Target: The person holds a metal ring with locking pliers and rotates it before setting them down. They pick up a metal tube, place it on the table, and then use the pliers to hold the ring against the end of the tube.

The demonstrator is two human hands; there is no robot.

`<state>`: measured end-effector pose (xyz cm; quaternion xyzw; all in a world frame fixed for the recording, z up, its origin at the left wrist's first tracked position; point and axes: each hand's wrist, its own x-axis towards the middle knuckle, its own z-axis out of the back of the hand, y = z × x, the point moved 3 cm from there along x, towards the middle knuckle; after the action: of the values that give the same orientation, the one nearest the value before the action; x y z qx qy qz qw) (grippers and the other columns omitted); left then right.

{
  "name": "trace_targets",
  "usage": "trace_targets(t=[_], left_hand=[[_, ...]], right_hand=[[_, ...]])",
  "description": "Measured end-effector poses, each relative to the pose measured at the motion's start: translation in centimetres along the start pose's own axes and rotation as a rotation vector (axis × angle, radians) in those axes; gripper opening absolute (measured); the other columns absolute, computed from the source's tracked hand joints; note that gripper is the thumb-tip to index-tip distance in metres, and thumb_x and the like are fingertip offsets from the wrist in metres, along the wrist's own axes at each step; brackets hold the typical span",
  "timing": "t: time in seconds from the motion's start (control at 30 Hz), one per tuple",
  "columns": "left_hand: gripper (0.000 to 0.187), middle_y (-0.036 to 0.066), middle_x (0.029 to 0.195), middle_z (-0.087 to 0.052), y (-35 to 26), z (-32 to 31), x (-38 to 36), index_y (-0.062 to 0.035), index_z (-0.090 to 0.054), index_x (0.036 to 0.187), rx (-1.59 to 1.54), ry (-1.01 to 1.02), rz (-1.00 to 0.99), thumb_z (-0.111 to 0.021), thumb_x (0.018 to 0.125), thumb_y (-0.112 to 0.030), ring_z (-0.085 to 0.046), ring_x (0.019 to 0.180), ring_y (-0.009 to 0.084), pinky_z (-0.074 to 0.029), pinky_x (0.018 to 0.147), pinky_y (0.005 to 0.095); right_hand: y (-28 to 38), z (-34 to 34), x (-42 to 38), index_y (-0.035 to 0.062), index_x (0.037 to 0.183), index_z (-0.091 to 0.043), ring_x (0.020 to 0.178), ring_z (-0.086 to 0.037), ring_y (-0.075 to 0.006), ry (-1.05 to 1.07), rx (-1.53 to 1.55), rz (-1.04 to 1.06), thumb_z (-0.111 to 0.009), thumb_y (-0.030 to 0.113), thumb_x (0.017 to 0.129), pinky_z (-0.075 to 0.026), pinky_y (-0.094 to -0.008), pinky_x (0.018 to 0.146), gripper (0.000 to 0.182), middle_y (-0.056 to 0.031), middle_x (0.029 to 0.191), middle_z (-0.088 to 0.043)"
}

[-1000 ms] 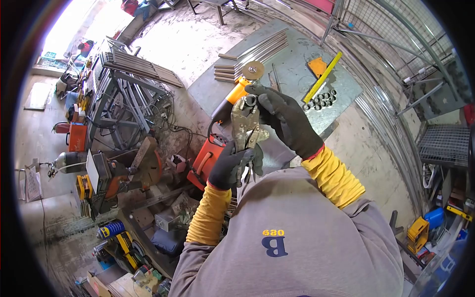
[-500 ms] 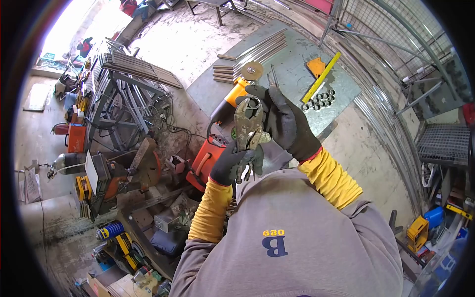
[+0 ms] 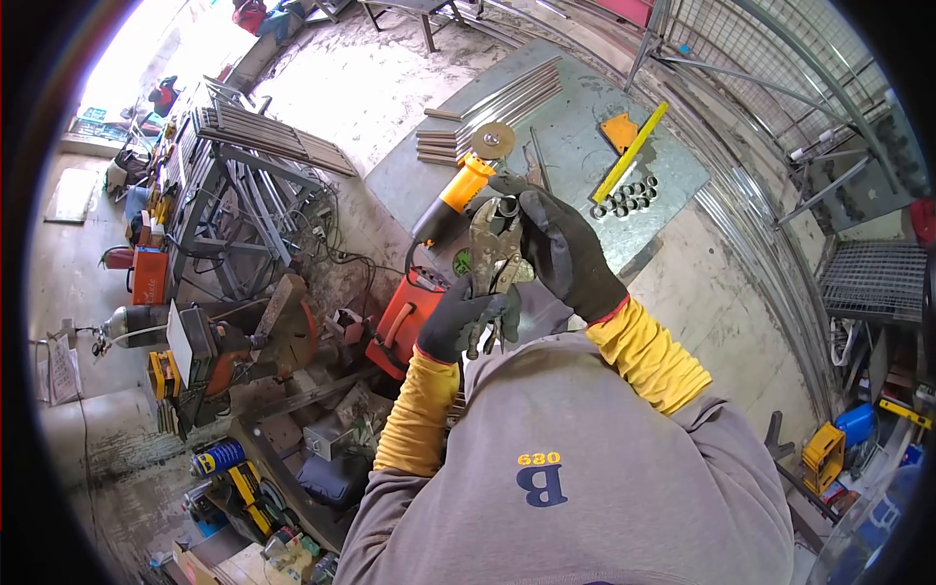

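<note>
My left hand [image 3: 458, 320], in a dark glove, is closed around the handles of worn locking pliers [image 3: 494, 249], which point away from me. At their jaws sits a short metal ring [image 3: 507, 206]. My right hand [image 3: 570, 249], also gloved, has its fingertips closed at that ring from the right and far side; the fingers partly cover it. Just beyond the pliers lies an orange angle grinder [image 3: 456, 198] with a round disc [image 3: 493, 140]. Several cut metal rings [image 3: 624, 198] are grouped on the metal sheet [image 3: 575, 93], beside a yellow bar [image 3: 629, 154].
Metal tubes [image 3: 512, 97] and an orange triangular piece [image 3: 619, 132] lie on the sheet. A red-orange machine [image 3: 400, 327] stands left of my hands. Further left are a rack of tubes [image 3: 263, 136], loose cables [image 3: 341, 252] and a cut-off saw [image 3: 283, 327]. Long tubes line the right.
The ring has turned at the pliers' jaws, so its round opening faces me less. My right fingers have shifted down and closed in on it. My left hand keeps its grip.
</note>
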<state>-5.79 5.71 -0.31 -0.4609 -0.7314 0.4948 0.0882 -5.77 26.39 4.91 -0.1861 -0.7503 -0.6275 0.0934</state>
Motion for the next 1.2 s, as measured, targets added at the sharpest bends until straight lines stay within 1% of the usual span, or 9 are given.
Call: trace_targets(t=[0.2, 0.33, 0.4, 0.5, 0.6, 0.63, 0.83, 0.9, 1.2], left_hand=[[0.031, 0.008, 0.098, -0.073, -0.6, -0.3, 0.1, 0.0013, -0.065, 0.125, 0.090, -0.032, 0.011, -0.068, 0.098, -0.014, -0.071, 0.082, 0.0166, -0.058, 0.074, 0.0318], [0.027, 0.007, 0.096, -0.072, -1.1, -0.8, 0.6, 0.0014, -0.065, 0.124, 0.172, -0.040, 0.027, -0.066, 0.102, -0.015, -0.069, 0.079, 0.0157, -0.057, 0.071, 0.0314], [0.026, 0.007, 0.094, -0.071, -1.2, -1.1, 0.5, 0.0016, -0.065, 0.123, 0.098, -0.007, 0.003, -0.065, 0.103, -0.015, -0.069, 0.077, 0.0157, -0.057, 0.070, 0.0314], [0.025, 0.007, 0.091, -0.070, -1.7, -1.3, 0.4, 0.0022, -0.065, 0.121, 0.072, -0.005, 0.015, -0.064, 0.105, -0.017, -0.068, 0.075, 0.0162, -0.056, 0.067, 0.0318], [0.025, 0.007, 0.090, -0.070, -2.5, -2.0, 0.3, 0.0021, -0.065, 0.120, 0.164, -0.058, 0.085, -0.064, 0.105, -0.018, -0.068, 0.073, 0.0165, -0.056, 0.065, 0.0320], [0.024, 0.008, 0.089, -0.071, -2.9, -2.3, 0.1, 0.0015, -0.065, 0.120, 0.203, -0.080, 0.120, -0.064, 0.106, -0.018, -0.068, 0.072, 0.0165, -0.056, 0.064, 0.0319], [0.028, 0.006, 0.089, -0.074, -1.6, -1.2, 0.1, -0.0001, -0.068, 0.117, 0.484, -0.009, 0.113, -0.073, 0.101, -0.023, -0.068, 0.075, 0.0131, -0.056, 0.067, 0.0302], [0.029, 0.003, 0.089, -0.073, -1.4, -1.0, 0.0, 0.0003, -0.070, 0.112, 0.608, -0.052, 0.242, -0.080, 0.096, -0.022, -0.065, 0.076, 0.0094, -0.053, 0.065, 0.0288], [0.029, 0.002, 0.075, -0.068, -0.6, -1.2, 0.5, 0.0012, -0.073, 0.097, 0.713, -0.184, 0.255, -0.083, 0.092, -0.025, -0.058, 0.060, 0.0096, -0.047, 0.055, 0.0307]], right_hand=[[2.2, -0.1, -0.3, -0.0014, 0.148, -0.060, 0.111, -0.067, -0.0104, -0.074, 0.392, -0.499, -0.048, 0.027, 0.118, -0.054, -0.0287, 0.100, 0.043, -0.0080, 0.127, -0.070], [1.5, 0.3, -0.5, -0.0004, 0.143, -0.065, 0.104, -0.068, -0.0084, -0.123, 0.305, -0.416, -0.050, 0.032, 0.117, -0.056, -0.0269, 0.093, 0.044, -0.0054, 0.119, -0.070], [1.4, 0.4, -0.1, 0.0015, 0.139, -0.067, 0.097, -0.068, -0.0092, -0.147, 0.573, -0.530, -0.050, 0.035, 0.116, -0.057, -0.0265, 0.086, 0.044, -0.0047, 0.115, -0.071], [0.1, 2.0, 0.5, 0.0029, 0.133, -0.071, 0.091, -0.069, -0.0098, -0.074, 0.474, -0.681, -0.054, 0.039, 0.114, -0.056, -0.0271, 0.084, 0.044, -0.0032, 0.103, -0.071], [0.8, 4.0, 1.0, 0.0027, 0.120, -0.075, 0.084, -0.068, -0.0099, 0.137, 0.003, -0.648, -0.058, 0.040, 0.111, -0.055, -0.0271, 0.080, 0.042, -0.0016, 0.093, -0.071], [1.1, 3.8, 1.1, 0.0021, 0.108, -0.075, 0.077, -0.066, -0.0100, 0.106, 0.029, -0.620, -0.060, 0.039, 0.109, -0.054, -0.0271, 0.074, 0.040, -0.0009, 0.088, -0.071], [0.6, 2.9, 0.7, -0.0004, 0.100, -0.077, 0.071, -0.061, -0.0094, -0.117, 0.048, -0.548, -0.064, 0.024, 0.105, -0.049, -0.0282, 0.066, 0.028, -0.0017, 0.082, -0.070], [0.9, 3.3, 1.0, -0.0009, 0.100, -0.077, 0.071, -0.061, -0.0093, -0.134, 0.008, -0.532, -0.064, 0.023, 0.104, -0.049, -0.0280, 0.066, 0.027, -0.0017, 0.081, -0.069], [0.6, 3.3, 1.1, -0.0024, 0.108, -0.079, 0.073, -0.061, -0.0081, -0.145, -0.009, -0.506, -0.065, 0.021, 0.103, -0.050, -0.0272, 0.067, 0.028, -0.0016, 0.084, -0.071]])
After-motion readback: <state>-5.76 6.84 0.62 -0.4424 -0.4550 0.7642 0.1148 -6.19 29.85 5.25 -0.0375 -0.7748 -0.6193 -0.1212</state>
